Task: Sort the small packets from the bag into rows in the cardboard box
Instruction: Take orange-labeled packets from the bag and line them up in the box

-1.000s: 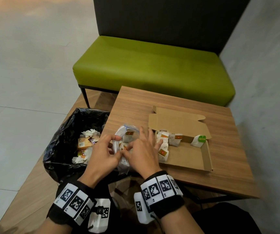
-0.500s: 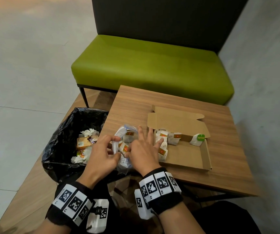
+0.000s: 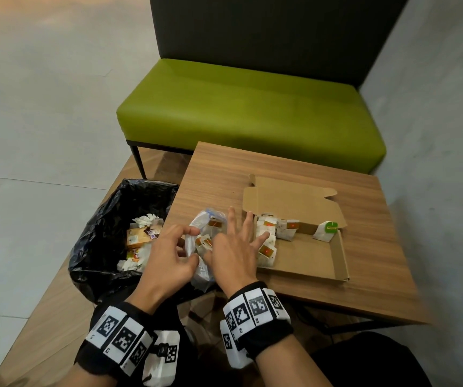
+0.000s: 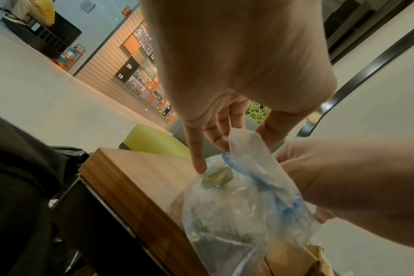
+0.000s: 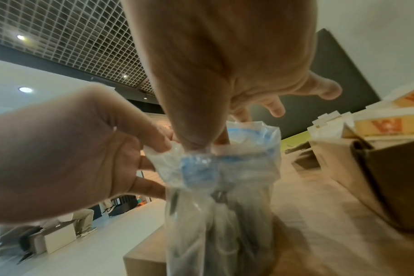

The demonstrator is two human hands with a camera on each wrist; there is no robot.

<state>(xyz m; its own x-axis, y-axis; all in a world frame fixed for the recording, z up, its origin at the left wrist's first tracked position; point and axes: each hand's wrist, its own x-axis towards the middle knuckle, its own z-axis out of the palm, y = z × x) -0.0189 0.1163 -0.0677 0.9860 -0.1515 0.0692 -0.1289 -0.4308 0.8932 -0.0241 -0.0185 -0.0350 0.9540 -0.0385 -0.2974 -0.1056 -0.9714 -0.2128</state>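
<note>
A clear plastic zip bag (image 3: 203, 270) with small packets inside stands near the table's front left edge. My left hand (image 3: 181, 251) pinches its crumpled rim, as the right wrist view shows for the left hand (image 5: 95, 149) and the bag (image 5: 213, 186). My right hand (image 3: 233, 247) pinches the rim between thumb and index finger, its other fingers spread over the box's left side. The open cardboard box (image 3: 308, 255) holds several white packets with orange labels (image 3: 268, 248) at its left and one green-labelled packet (image 3: 326, 230) at the back.
A bin with a black liner (image 3: 107, 233) holding scraps stands left of the wooden table (image 3: 378, 275). A green bench (image 3: 252, 113) runs behind the table, and a grey wall closes the right side. The box's lid flap (image 3: 289, 202) leans backward.
Both hands stay at the bag's mouth and have only reworked their hold on the rim. The box and its packets have not moved.
</note>
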